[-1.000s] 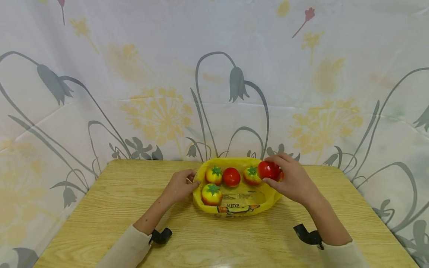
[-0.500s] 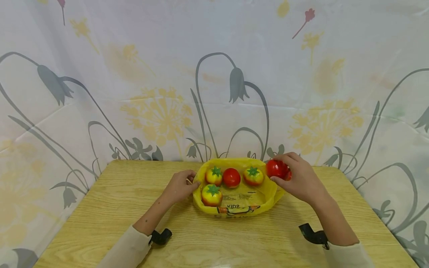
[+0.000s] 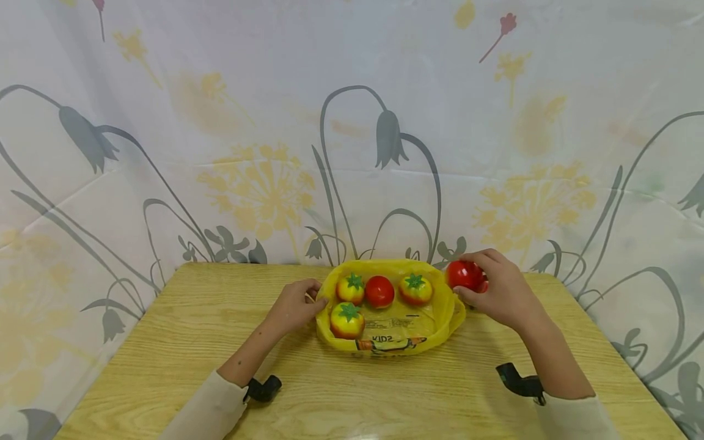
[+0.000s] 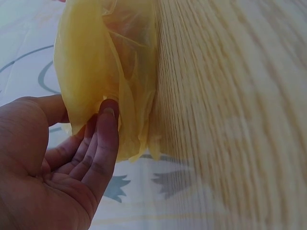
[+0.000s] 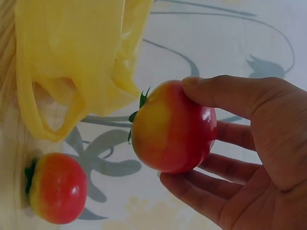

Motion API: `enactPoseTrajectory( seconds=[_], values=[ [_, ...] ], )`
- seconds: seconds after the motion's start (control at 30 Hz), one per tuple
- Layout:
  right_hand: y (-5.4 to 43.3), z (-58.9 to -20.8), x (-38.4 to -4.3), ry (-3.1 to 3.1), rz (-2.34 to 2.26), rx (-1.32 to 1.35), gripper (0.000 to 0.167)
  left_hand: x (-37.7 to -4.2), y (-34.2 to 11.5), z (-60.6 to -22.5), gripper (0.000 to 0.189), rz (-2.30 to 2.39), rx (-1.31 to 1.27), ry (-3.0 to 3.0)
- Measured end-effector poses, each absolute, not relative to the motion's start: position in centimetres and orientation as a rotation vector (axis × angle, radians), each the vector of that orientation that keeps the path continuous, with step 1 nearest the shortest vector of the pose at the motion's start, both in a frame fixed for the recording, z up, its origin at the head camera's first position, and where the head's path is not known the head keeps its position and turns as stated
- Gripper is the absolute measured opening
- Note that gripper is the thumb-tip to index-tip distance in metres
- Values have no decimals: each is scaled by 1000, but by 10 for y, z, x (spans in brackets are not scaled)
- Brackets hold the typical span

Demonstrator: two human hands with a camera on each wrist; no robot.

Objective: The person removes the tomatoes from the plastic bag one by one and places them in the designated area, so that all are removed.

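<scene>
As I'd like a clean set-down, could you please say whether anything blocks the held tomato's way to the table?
Perhaps partly: another tomato and the yellow bag handle sit nearer the table than the held tomato.

Tomato v. glossy (smooth); bag plas.

- The glossy round tomato central in the right wrist view is shading from red into yellow near green leaves.
- The smaller-looking round tomato there is showing red, a yellow band and dark-green leaves.
- The translucent yellow plastic bag is carrying dark lettering and an orange-and-black print.
- Three round yellow tomatoes are displaying orange-red undersides and green star-shaped tops.
- One round tomato between them is gleaming plain red.
- The pale yellow-brown wooden tabletop is showing streaked grain.
- The whitish fabric backdrop is bearing grey, yellow and red flowers.
- Cream sleeves are looking plain.
</scene>
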State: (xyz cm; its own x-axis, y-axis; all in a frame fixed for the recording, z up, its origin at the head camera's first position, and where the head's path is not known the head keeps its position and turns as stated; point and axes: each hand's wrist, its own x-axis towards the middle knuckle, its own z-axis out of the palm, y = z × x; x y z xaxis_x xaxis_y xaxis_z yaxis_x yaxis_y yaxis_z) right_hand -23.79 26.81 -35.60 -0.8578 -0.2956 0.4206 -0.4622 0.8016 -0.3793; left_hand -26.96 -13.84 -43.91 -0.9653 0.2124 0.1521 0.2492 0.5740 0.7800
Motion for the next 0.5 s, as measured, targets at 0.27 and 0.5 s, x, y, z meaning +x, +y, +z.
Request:
enactPoseTrajectory(
  seconds=[0.27, 0.5],
  values=[
    [276, -357, -240, -2655, 690, 562, 52, -269, -139, -439, 16, -1362, -413, -2749],
    [283, -357, -241, -2671, 653, 524, 53, -271, -140, -440, 17, -1364, -411, -2754]
  ],
)
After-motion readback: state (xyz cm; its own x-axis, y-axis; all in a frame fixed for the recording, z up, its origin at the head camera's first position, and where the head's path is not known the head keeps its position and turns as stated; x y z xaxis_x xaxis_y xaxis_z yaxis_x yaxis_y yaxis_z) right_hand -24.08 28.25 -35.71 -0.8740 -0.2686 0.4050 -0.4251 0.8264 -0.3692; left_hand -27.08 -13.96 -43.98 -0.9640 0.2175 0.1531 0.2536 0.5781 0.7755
